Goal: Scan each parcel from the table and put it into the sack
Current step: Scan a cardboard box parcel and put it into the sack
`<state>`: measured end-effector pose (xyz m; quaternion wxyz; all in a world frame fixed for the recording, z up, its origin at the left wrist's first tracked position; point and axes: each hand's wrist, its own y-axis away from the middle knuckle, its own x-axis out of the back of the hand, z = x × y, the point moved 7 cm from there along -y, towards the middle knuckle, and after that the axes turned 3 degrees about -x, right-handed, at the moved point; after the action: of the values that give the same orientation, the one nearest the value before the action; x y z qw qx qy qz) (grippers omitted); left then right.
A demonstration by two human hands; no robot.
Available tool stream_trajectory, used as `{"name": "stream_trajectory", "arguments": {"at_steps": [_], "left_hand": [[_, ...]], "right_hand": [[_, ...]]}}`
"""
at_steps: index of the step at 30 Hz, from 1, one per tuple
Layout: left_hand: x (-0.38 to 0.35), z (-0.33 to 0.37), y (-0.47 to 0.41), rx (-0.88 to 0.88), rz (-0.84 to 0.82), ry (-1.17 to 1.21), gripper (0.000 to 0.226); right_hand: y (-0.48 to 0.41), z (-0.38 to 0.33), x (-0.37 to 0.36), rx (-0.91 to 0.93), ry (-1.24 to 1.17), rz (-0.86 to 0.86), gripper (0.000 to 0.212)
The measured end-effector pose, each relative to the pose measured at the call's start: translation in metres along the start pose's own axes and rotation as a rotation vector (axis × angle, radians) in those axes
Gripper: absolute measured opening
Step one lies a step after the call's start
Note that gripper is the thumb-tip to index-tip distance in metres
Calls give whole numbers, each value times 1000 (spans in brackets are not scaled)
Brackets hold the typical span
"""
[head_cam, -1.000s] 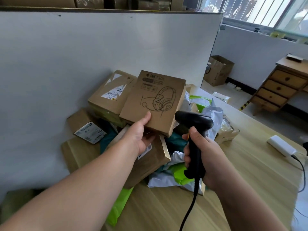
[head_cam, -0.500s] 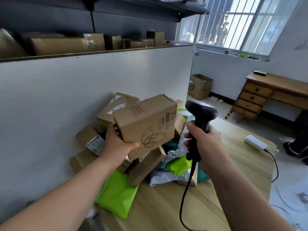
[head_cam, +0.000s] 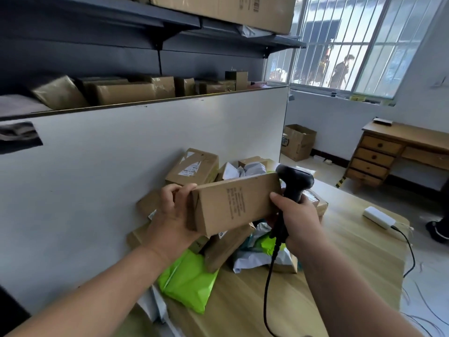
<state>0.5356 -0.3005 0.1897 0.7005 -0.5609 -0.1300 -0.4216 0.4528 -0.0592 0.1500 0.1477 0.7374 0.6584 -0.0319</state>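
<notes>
Curling over the top edge, the fingers [head_cam: 181, 189] of the left hand [head_cam: 173, 215] grip the brown cardboard box [head_cam: 233, 205] by its left end, up in the air over the parcel pile [head_cam: 192, 166] on the desk [head_cam: 352, 251]. Right hand [head_cam: 298, 220] is wrapped round the black barcode scanner [head_cam: 295, 181], right up against the box's other end.

White partition [head_cam: 121, 166] standing before shelves [head_cam: 121, 10] holding taped boxes [head_cam: 126, 93]; wooden desk [head_cam: 375, 158] sitting near barred window [head_cam: 340, 45]; open carton [head_cam: 300, 142] sitting on floor [head_cam: 320, 170].
</notes>
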Motion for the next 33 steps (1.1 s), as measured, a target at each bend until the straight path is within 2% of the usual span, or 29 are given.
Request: {"name": "stream_trajectory", "arguments": {"at_steps": [4,7,9,10,13,15,19,22,25,28,30,33], "left_hand": [[-24,-16,10,246,-379,94,110],[-44,-11,25,550,-594,566,119],[-53,-5,33,787,-613,952,109],[-56,-7,36,884,-578,1052,101],[-62,-25,33,1035,-349,1050,56],[-66,-35,31,1033,-232,954,40],[-74,-40,27,976,-161,926,48],[-82,-44,28,959,-154,903,50],[-88,-48,31,971,-174,892,53],[-86,-53,28,939,-230,766,63],[-74,-58,12,858,-258,624,83],[-50,-55,-27,700,-289,519,116]], "right_hand": [[0,-3,5,109,73,92,27],[3,-5,3,198,124,101,26],[3,-3,1,219,116,82,26],[2,-1,0,219,94,69,24],[-1,2,-4,176,16,-3,17],[-2,5,-8,125,5,-58,26],[-5,13,-11,55,-7,-107,66],[-8,19,-11,27,3,-107,77],[-13,23,-9,16,34,-104,71],[-20,22,-6,50,81,-134,52],[-24,19,-6,79,131,-206,41],[-24,13,-8,93,203,-370,45]]}}
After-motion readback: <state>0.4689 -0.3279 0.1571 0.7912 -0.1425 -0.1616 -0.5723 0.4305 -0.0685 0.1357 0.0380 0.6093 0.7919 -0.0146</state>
